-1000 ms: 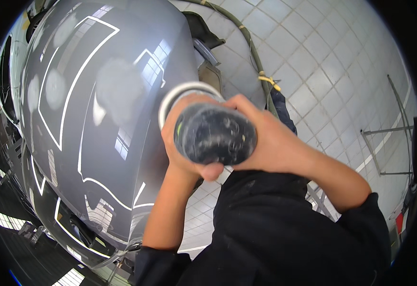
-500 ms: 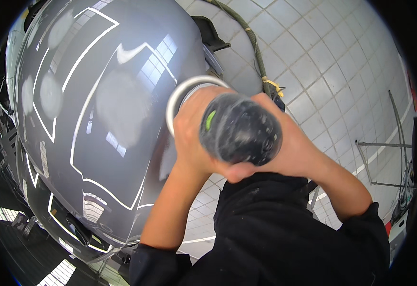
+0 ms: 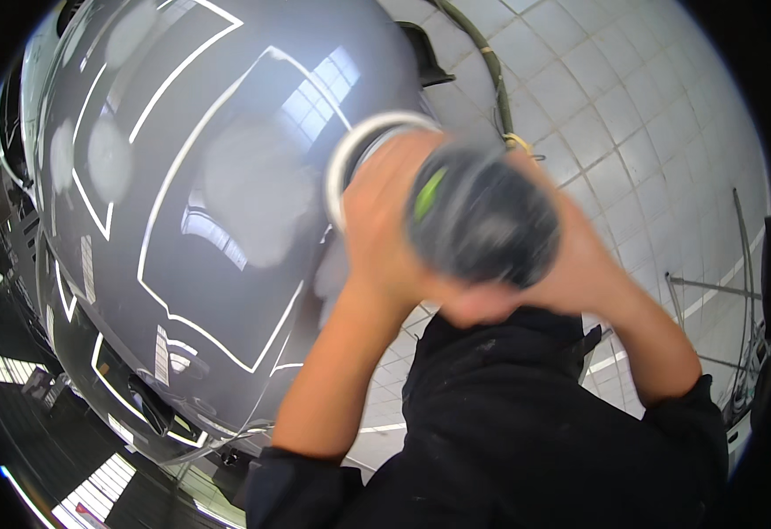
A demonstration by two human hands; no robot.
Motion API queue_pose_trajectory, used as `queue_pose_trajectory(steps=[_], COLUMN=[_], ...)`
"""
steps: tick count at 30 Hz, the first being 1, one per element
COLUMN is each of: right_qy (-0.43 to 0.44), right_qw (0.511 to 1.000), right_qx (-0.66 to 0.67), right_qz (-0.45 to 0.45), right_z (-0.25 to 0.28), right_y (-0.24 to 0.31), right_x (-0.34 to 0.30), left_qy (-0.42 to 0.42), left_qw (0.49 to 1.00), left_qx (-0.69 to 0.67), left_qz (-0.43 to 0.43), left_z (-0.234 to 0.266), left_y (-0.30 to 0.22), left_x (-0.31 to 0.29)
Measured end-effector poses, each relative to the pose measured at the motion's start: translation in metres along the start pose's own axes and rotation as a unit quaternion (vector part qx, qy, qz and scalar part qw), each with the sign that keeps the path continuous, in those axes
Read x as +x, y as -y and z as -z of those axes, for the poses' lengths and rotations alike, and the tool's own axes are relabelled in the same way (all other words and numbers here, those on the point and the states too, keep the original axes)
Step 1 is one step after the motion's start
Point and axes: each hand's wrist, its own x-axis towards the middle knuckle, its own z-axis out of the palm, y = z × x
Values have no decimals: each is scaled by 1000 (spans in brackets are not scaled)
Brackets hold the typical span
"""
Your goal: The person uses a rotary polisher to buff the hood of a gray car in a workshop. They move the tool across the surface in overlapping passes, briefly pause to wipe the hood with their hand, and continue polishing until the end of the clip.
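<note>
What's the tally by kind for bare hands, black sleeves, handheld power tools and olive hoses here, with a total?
Bare hands: 2, left hand and right hand
Black sleeves: 2
Round-pad sander or polisher: 1
Olive hose: 1
Total: 6

Counted one left hand (image 3: 387, 212) and one right hand (image 3: 587, 260), two hands in all. Noted one power tool (image 3: 496, 216), with one green mark (image 3: 428, 194) and one pale round pad (image 3: 336, 169). Recorded one grey car panel (image 3: 196, 286), bearing at least four dull patches (image 3: 262, 194). Logged further: one hose (image 3: 491, 62), one yellow tie (image 3: 516, 141), two dark sleeves (image 3: 302, 485), one black bracket (image 3: 427, 57). Unable to count floor tiles (image 3: 571, 97) exactly: many, partly hidden.
</note>
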Motion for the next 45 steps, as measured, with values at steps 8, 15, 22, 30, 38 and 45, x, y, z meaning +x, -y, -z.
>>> queue_pose_trajectory(steps=[8, 15, 22, 30, 38, 45], right_qy=[47, 176, 106, 33, 158, 7], right_qw=[997, 967, 989, 999, 979, 988], right_qx=[-59, -164, -94, 25, -126, -73], right_qz=[10, 80, -33, 3, -26, -138], right_z=[-62, -141, -37, 28, -44, 12], right_y=[18, 26, 4, -24, -22, 0], right_x=[-26, -68, -25, 8, -59, -16], left_qy=[-32, -37, 25, -22, 22, -118], left_qw=[999, 994, 998, 996, 995, 991], left_qx=[16, 48, 45, -2, 89, 47], left_qz=[-11, 92, 41, 82, 29, -50], left_z=[40, 106, 30, -26, 14, -29], left_y=[-17, -76, -22, -5, -43, -19], left_x=[-64, -174, -69, 3, -109, -7])
